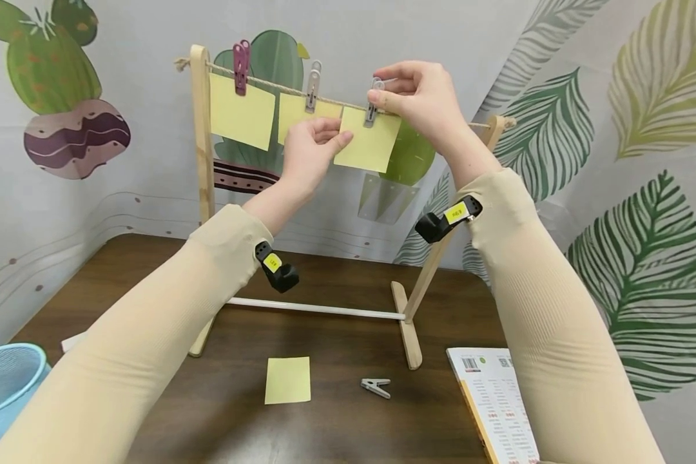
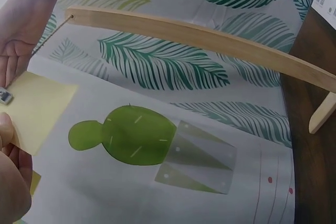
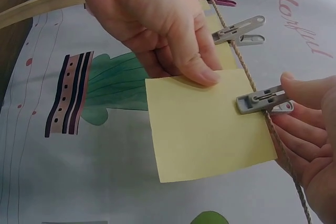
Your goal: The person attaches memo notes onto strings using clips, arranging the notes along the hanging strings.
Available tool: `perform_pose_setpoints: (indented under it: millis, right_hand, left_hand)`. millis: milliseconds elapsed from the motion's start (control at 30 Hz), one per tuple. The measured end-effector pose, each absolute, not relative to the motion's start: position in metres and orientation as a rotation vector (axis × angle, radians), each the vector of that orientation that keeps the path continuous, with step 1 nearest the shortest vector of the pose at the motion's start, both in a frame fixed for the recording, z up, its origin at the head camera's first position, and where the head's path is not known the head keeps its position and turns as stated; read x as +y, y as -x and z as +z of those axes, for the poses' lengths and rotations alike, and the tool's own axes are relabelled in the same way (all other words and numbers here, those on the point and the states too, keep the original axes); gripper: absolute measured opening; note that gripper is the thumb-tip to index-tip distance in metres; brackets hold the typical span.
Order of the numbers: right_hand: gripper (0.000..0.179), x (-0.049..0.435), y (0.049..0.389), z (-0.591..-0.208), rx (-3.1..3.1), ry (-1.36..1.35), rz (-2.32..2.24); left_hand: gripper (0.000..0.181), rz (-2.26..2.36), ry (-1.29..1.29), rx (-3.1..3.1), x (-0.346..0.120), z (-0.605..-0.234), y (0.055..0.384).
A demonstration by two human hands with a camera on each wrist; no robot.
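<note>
Beige sleeves (image 1: pixel 557 309) stretch forward over the tabletop (image 1: pixel 336 348), each with a black wrist camera (image 1: pixel 435 227) at its cuff. The left hand (image 1: pixel 310 151) pinches the left edge of a yellow note (image 1: pixel 365 151) between thumb and fingers; the right hand (image 1: pixel 426 96) has thumb and fingers clamped together on the handles of a grey clip (image 1: pixel 371 116). That clip bites the note's upper edge where it meets the twine (image 3: pixel 239 56). Leftward along the twine hang a middle note (image 1: pixel 290 109), under a second grey clip (image 1: pixel 313 87), and an end note (image 1: pixel 243 119), under a purple clip (image 1: pixel 241 67) (the only bright one of the row). A wooden stand (image 1: pixel 202 142) carries the twine between its post tops, a white bar (image 1: pixel 319 309) joining the posts low down, toward the tabletop's far edge. Nearer, a loose note (image 1: pixel 288 380) lies flat, and to its right, apart from it, a loose grey clip (image 1: pixel 374 386) rests on its side. A printed booklet (image 1: pixel 499 399) lies toward the tabletop's right edge, and a blue mesh basket (image 1: pixel 11 403) sits at the left edge.
</note>
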State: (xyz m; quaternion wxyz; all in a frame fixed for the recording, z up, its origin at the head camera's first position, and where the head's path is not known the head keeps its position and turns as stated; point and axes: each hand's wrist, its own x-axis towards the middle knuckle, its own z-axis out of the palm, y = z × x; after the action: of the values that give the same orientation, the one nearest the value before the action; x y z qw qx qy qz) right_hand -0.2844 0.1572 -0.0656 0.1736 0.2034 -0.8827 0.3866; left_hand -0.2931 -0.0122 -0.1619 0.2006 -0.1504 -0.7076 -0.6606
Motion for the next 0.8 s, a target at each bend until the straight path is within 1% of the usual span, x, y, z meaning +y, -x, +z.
perform_pose_setpoints:
  millis: [500, 633, 800]
  right_hand:
    - [0.05, 0.159, 0.286, -0.07, -2.366, -0.607, 1.24]
    - [0.048, 0.16, 0.285, -0.075, -2.24, -0.649, 1.32]
    - [0.039, 0.162, 0.282, -0.084, -2.027, -0.706, 1.419]
  left_hand:
    - [0.033, -1.868, 0.428, -1.987, -0.017, -0.181, 0.292]
    - [0.032, -1.888, 0.45, -1.973, -0.018, -0.188, 0.291]
    - [0.028, -1.912, 0.459, -1.951, -0.022, -0.197, 0.289]
